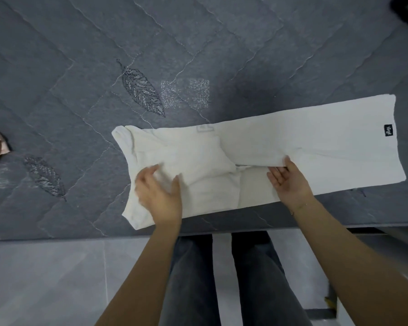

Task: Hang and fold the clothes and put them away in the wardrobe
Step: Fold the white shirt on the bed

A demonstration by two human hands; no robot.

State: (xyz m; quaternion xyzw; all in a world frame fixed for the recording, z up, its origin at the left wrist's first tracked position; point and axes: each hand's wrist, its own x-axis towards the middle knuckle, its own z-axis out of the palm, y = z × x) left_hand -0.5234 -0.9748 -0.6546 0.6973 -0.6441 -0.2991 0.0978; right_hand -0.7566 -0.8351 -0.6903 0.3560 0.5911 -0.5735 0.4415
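Fingers spread, left hand presses the white shirt; right hand lies palm-up, fingers relaxed beneath a fold. The shirt lies along the grey quilted bed's near edge, open quilt beyond, pale tiled floor below.

Bed: fills the upper two thirds of the view, covered by a dark grey quilted cover stitched in zigzag lines. Embroidered leaf motifs noted at centre and lower left; pale square stitched patches beside the central leaf. The bed's near edge runs across the view, dropping to the floor.

Floor: light grey tiles with visible joints, evenly lit. A dark frame or rail stands at lower right; its nature cannot be determined.
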